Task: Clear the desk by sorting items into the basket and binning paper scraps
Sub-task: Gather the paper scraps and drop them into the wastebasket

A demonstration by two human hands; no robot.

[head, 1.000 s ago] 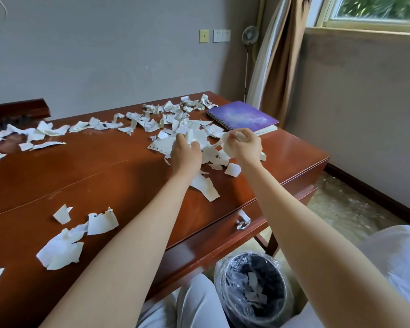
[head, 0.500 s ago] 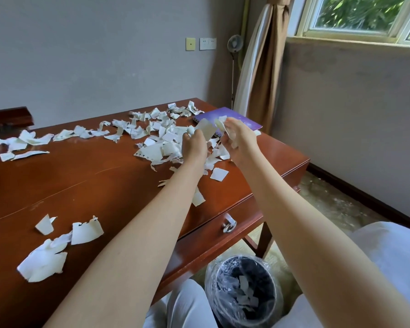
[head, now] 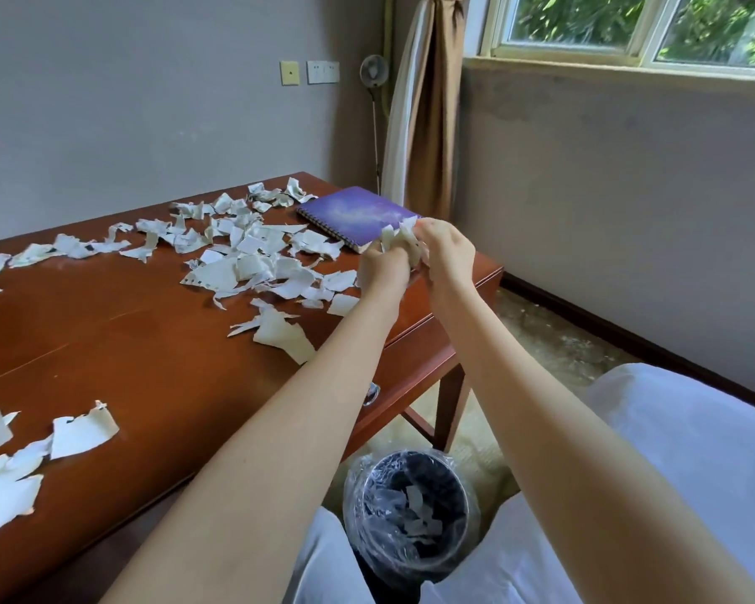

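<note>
Together, the left hand [head: 382,265] and right hand [head: 447,250] held a wad of paper scraps [head: 404,239] between them, the fingers of both curled round it, above the right end of the desk [head: 127,342] and just in front of the purple notebook [head: 354,213]. Other loose scraps [head: 253,263] lay strewn over the desktop (thickest beside the notebook). On the floor below stood the lined bin [head: 410,512], with a few scraps inside.

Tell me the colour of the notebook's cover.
Purple with a pale, cloudy patch, on the spiral-bound notebook; the head view shows it.
</note>
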